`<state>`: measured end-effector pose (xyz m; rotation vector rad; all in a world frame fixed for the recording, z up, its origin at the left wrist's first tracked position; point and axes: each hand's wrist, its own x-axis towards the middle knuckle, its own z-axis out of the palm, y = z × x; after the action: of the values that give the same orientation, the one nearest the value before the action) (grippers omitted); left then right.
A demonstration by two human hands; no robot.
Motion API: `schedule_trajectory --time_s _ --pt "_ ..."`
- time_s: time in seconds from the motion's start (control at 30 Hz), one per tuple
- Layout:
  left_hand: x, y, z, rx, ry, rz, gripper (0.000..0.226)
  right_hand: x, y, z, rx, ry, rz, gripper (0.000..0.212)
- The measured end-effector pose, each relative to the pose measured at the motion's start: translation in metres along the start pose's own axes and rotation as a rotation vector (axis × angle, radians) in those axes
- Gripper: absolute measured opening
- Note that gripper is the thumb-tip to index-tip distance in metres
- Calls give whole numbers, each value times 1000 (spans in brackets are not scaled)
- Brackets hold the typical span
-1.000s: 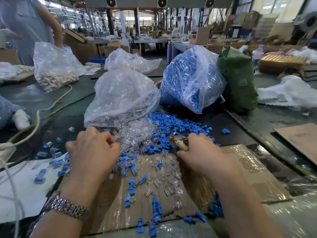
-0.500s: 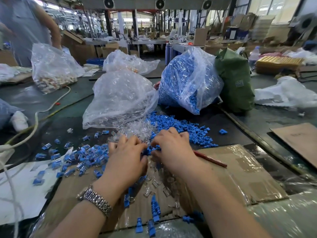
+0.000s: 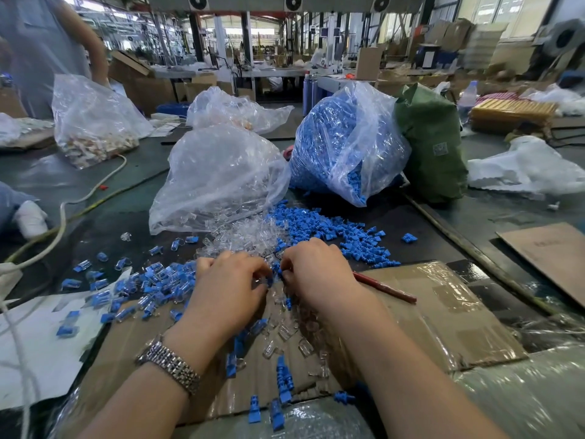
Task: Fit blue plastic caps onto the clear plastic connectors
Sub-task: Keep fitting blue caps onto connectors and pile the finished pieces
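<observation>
One head-worn wide-angle view looks forward and down over the surface (image 3: 474, 217) from its near edge, close above both forearms, the workshop hall behind.

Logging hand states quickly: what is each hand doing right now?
Left hand: fingers curled, pinching a small blue cap.
Right hand: fingers curled at the same spot; contents cannot be told.

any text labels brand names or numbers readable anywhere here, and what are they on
No text can be read for certain.
Green sack: a pale square printed mark, too blurred to read.
Loose cardboard sheet at right: faint print, illegible.
Wristwatch: only its metal band shows, no dial or brand.
Plastic bottle at the back: too small and blurred to tell whether it bears a label.
Bag of blue caps and bag of clear connectors: no print visible.
</observation>
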<state>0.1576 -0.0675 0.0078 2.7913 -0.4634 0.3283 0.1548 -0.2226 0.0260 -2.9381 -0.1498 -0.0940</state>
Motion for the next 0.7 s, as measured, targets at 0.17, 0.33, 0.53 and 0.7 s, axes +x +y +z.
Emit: schedule_trajectory --time_s 0.17,0.33,0.53,0.7 --pt "-3 0 -3 -37 18 -11 12 1 2 1 41 53 -8 14" --pt "0 1 -10 -343 57 -11 24 0 13 -5 445 99 70 8" --pt "1 -5 -18 -908 -85 -150 20 -7 27 -16 850 221 77 12" --pt "2 -9 -23 -1314 -190 -229 22 -18 26 -27 1281 129 14 10"
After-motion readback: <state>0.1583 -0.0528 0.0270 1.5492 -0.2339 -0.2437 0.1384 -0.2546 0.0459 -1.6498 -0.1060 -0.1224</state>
